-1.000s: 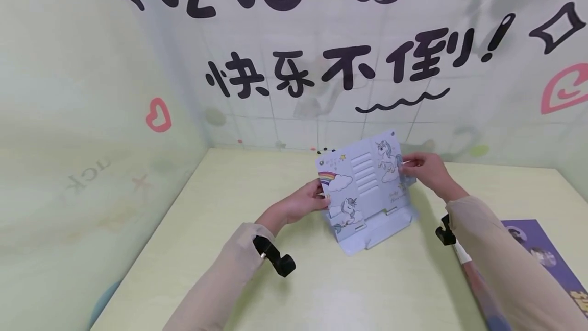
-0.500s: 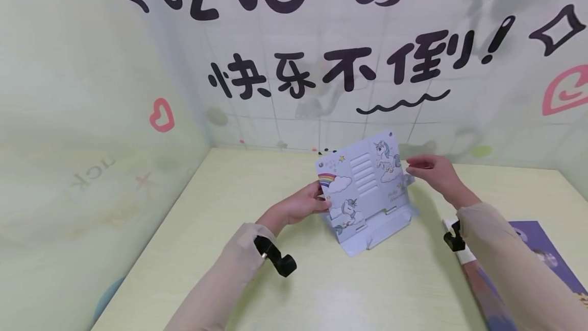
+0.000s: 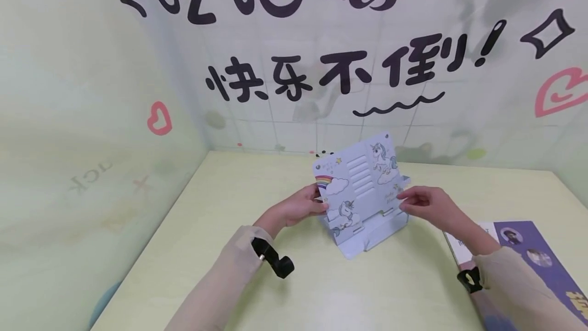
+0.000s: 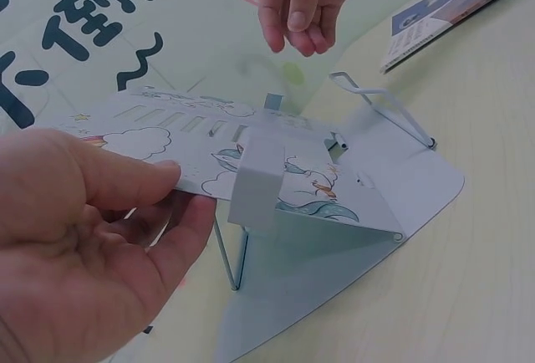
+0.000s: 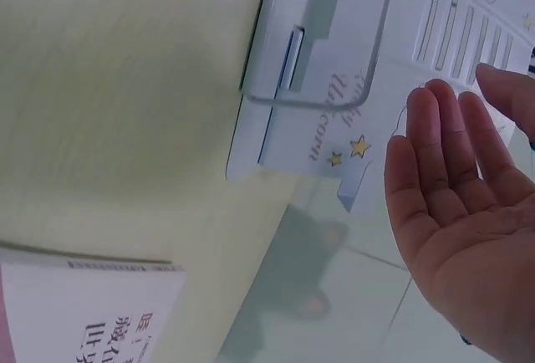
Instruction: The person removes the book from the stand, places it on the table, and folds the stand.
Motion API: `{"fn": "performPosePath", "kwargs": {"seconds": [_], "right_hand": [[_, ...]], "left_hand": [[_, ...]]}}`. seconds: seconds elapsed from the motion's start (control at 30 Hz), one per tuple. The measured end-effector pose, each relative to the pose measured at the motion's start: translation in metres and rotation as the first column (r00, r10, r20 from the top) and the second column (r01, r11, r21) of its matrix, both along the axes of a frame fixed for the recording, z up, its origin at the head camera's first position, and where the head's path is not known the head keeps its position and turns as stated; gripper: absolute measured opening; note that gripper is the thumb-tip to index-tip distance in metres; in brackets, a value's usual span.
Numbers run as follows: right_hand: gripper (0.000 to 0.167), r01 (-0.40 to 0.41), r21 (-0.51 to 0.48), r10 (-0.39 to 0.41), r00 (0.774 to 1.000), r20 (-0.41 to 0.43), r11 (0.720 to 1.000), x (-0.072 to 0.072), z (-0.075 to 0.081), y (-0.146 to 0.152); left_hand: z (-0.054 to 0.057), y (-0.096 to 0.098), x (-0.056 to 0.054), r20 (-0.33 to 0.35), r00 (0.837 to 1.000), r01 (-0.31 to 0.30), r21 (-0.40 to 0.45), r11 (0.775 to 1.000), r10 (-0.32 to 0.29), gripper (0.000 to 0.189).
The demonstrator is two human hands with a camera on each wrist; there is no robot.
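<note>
A pale lilac book stand with unicorns, a rainbow and a row of slots stands tilted on the table, its base plate flat beneath. My left hand pinches the panel's left edge between thumb and fingers; the left wrist view shows that grip close up, beside a small folded side tab. My right hand hovers by the stand's lower right corner, fingers loosely bent and holding nothing. A wire loop rises from the front of the base. Thin support wires show under the panel.
A purple-and-white book lies on the table at right, partly under my right forearm. Behind the pale table hangs a printed backdrop with large black characters. Each wrist carries a black camera mount.
My right hand has let go of the panel's right edge, drawn back, then come down toward the lower right corner. My left hand keeps its grip, and the stand keeps its tilt.
</note>
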State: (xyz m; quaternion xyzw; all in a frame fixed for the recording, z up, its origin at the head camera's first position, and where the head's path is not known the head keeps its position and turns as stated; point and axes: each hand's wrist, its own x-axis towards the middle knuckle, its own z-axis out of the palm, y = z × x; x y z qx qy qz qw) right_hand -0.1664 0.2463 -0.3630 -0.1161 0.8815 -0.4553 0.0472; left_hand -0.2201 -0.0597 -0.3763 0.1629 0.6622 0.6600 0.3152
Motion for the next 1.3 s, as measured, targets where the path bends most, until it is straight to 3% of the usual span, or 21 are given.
{"fn": "performPosePath", "kwargs": {"seconds": [0.2, 0.5, 0.87, 1.3], "right_hand": [[0.029, 0.0, -0.016, 0.0, 1.0, 0.03, 1.0, 0.012, -0.012, -0.017], [0.026, 0.057, -0.011, -0.057, 0.998, 0.024, 0.998, 0.014, -0.034, -0.027], [0.021, 0.136, -0.025, -0.135, 0.99, 0.035, 0.99, 0.009, -0.038, -0.032], [0.022, 0.169, -0.041, -0.167, 0.985, 0.047, 0.985, 0.006, -0.038, -0.033]], "left_hand": [[-0.001, -0.001, -0.001, -0.003, 1.0, -0.012, -0.015, 1.0, 0.012, 0.048], [-0.001, 0.001, -0.001, -0.009, 1.0, 0.005, -0.012, 1.0, -0.005, 0.047], [-0.001, -0.001, -0.001, -0.001, 1.0, 0.015, 0.01, 1.0, -0.015, 0.049], [-0.005, -0.005, 0.004, 0.014, 0.999, 0.031, 0.052, 0.998, -0.032, 0.049]]}}
